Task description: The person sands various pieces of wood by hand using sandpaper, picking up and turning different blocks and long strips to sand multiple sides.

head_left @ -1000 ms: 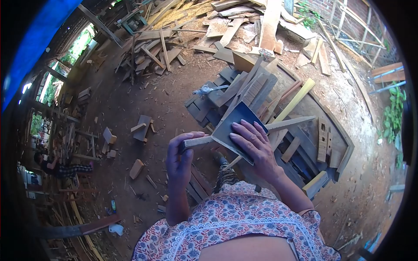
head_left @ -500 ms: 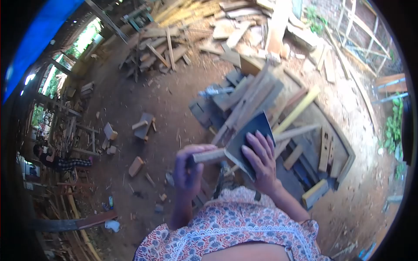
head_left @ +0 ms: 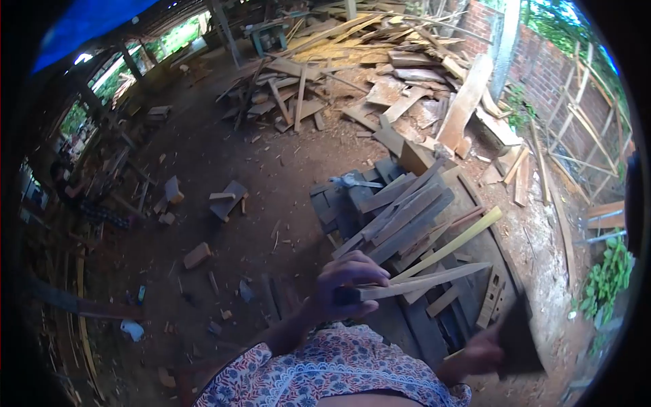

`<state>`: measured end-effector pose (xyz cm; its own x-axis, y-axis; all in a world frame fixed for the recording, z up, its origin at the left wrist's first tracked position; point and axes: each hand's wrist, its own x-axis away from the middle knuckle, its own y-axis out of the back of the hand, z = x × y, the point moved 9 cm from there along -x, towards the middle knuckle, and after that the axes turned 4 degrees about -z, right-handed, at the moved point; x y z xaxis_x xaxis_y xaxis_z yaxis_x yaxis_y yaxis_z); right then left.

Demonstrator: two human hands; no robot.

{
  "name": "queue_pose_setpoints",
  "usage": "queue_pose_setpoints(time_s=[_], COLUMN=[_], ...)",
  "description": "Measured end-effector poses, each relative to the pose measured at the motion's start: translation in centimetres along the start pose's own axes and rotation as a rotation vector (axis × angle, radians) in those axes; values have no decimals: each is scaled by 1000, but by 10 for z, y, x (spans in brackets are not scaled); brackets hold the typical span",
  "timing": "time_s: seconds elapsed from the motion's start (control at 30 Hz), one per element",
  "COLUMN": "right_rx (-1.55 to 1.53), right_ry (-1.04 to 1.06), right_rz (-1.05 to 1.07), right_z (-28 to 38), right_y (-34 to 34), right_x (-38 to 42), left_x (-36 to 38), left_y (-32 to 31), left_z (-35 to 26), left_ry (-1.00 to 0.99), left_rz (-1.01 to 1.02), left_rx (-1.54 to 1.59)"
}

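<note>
My left hand [head_left: 349, 278] is closed around the near end of a long, pale wooden strip [head_left: 427, 280]. The strip narrows toward its far tip and slants up to the right over the timber pile. Something dark, partly hidden by my fingers, shows in the palm at the strip's near end. Low on the right, my right hand [head_left: 481, 349] grips the edge of a dark, flat sheet [head_left: 521, 339], blurred by motion and well apart from the strip.
Stacked boards [head_left: 407, 217] and a yellow strip [head_left: 461, 237] lie ahead of me. A notched wood block [head_left: 490, 295] is at the right. A small stool-like piece [head_left: 228, 201] and a loose block [head_left: 197, 256] are on the dirt floor. A person [head_left: 85, 200] sits far left.
My right hand has swung down and right with the dark sheet, away from the strip. My left hand has shifted right and slightly down, still holding the strip. The view has tilted up.
</note>
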<state>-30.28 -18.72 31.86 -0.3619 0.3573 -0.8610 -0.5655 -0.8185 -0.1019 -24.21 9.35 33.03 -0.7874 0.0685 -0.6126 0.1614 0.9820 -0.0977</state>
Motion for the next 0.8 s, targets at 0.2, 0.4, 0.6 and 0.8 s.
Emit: queue_pose_setpoints(time_s=[0.2, 0.4, 0.6, 0.8], right_rx=[363, 265, 156, 169], right_ry=[-6, -29, -185, -157], right_rz=[-530, 663, 650, 614], right_z=[-10, -25, -38, -38], right_y=[32, -107, -101, -99], right_x=[-3, 52, 57, 62], left_x=[4, 4, 9, 12], left_y=[-7, -6, -10, -13], left_z=[-12, -13, -14, -17], left_ry=[-122, -94, -84, -71], left_rz=[64, 59, 98, 131], left_rx=[-160, -154, -178, -238])
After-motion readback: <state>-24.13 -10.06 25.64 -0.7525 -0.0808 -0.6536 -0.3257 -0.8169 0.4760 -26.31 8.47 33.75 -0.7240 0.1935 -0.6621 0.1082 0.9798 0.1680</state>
